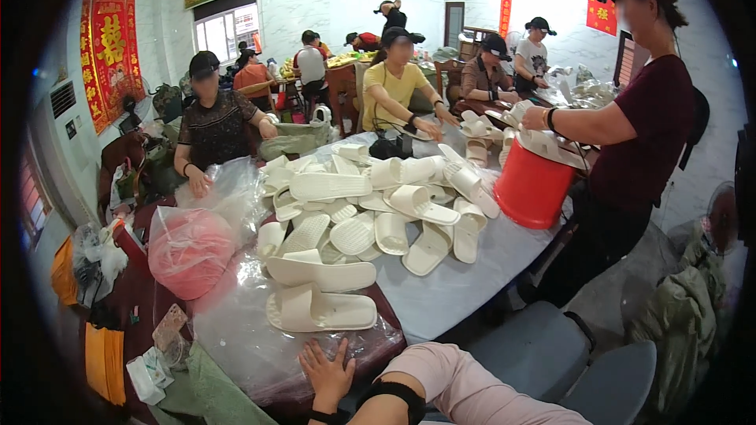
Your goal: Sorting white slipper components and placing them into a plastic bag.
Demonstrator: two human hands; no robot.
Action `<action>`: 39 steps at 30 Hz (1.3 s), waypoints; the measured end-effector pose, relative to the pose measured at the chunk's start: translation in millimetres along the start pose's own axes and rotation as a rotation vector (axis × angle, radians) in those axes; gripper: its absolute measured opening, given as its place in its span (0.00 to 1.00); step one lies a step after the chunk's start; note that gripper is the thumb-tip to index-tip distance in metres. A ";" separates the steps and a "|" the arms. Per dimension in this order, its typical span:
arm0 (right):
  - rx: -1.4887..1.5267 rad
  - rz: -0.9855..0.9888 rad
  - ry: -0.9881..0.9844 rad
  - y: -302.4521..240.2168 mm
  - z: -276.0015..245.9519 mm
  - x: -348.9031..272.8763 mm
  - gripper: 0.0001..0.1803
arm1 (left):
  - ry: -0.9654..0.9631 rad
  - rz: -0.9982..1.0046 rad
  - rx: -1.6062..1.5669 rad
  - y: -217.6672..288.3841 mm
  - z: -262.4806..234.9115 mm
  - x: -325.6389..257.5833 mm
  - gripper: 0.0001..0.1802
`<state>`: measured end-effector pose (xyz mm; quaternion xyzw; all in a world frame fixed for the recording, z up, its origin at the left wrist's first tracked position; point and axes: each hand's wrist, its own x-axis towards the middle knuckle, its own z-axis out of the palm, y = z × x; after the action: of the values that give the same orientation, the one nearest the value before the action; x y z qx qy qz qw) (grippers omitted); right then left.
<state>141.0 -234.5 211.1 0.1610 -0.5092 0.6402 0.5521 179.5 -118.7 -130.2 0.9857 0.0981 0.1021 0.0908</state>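
Lying palm down on clear plastic sheeting (252, 346) on the near side of the slipper pile (354, 234), the left hand (329, 374) has its fingers spread and grips nothing. The nearest slipper (346, 312) sits sole down at the pile's near edge, strap end leftward, just beyond the fingertips. The right hand is out of view; its state cannot be told.

Step in hand, as judged: handling of loose slippers, this station at rest. Lifting the nearest slipper would call for a short forward reach and closing on strap or sole.

Right of the pile, a co-worker in a maroon shirt (654, 122) handles slippers above a red bucket (531, 185).

Not verifiable: slippers buried within the pile; pairing; the bucket's interior; the pink contents of the bag (189, 260) left of the pile, obscured by glare. The lower edge cuts off the left forearm and a black-banded limb beside pale pink cloth (472, 382).
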 end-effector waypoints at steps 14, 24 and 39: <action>-1.921 0.771 0.905 -27.3 -186.7 -187.1 0.22 | -0.078 -0.020 -0.273 -2.5 2.6 7.4 0.29; -2.410 0.442 1.393 -41.1 -234.7 -255.2 0.32 | 0.070 0.020 -0.034 2.1 -7.8 2.5 0.28; -2.826 0.714 1.051 -63.3 -219.2 -269.4 0.14 | 0.029 0.003 -0.011 3.8 -8.9 3.8 0.28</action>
<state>365.3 -207.0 -60.1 -0.8345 -0.4445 -0.2689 0.1838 181.9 -120.1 -120.2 0.9838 0.0972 0.1170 0.0946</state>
